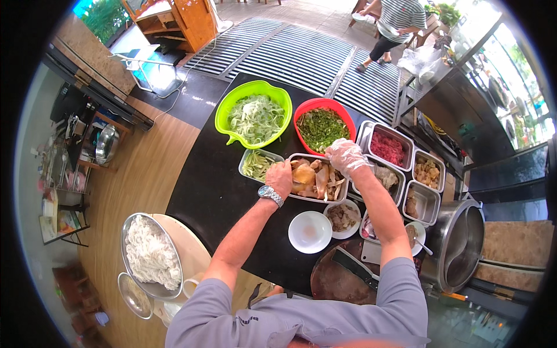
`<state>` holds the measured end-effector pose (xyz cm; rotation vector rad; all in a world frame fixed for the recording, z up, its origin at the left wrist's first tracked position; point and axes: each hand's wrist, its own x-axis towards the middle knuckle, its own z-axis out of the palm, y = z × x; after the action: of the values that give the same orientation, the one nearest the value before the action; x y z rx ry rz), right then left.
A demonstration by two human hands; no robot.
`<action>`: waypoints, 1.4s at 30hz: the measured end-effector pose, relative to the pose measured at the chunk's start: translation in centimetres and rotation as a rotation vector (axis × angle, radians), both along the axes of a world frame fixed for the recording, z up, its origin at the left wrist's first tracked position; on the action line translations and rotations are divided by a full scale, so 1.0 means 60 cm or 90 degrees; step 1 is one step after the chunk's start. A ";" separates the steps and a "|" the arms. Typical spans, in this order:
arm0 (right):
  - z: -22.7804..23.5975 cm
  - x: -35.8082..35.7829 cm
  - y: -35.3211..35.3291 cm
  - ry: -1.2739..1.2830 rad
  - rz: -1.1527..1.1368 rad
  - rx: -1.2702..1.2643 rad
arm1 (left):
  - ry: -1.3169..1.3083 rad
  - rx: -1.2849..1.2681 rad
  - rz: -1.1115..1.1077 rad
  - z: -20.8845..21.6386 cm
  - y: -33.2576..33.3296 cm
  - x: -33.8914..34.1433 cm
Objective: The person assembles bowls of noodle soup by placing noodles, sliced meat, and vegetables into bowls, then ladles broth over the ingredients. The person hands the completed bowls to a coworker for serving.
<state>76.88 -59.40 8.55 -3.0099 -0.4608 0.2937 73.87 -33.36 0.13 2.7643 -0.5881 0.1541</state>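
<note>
My left hand (278,178), bare with a metal watch at the wrist, has its fingers closed on the left rim of a metal tray (318,199). Pieces of cooked chicken (304,173) fill that tray. Over its far right corner is my right hand (346,158) in a clear plastic glove, fingers curled; what they grip is hidden. The rim of a red bowl (352,120) of chopped green herbs lies right by the gloved fingers. Left of the tray stands a smaller metal tray of pale green strips (255,165). A green basin (222,116) of shredded vegetables sits farther back.
At right, metal trays hold red minced meat (387,148) and other foods, beside a divided steel pot (459,246). A white bowl (310,232) and a cleaver (355,268) on a round board are nearer. White noodles (152,252) stand at left. Another person (400,20) is beyond.
</note>
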 end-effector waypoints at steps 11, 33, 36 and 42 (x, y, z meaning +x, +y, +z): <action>-0.007 0.004 0.057 0.035 -0.113 0.152 | 0.000 -0.009 0.006 0.051 0.002 0.025; -0.071 0.044 0.138 0.002 -0.242 0.225 | 0.004 0.086 -0.028 0.037 -0.035 0.172; -0.042 0.024 0.142 0.012 -0.248 0.298 | 0.030 0.081 -0.025 0.041 -0.023 0.161; 0.005 -0.071 0.117 -0.195 -0.246 0.365 | -0.068 -0.085 0.030 0.094 0.034 0.075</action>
<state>72.64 -52.40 8.83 -2.4967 0.0338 -0.2849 78.38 -31.33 5.80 2.6545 -0.5199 0.3404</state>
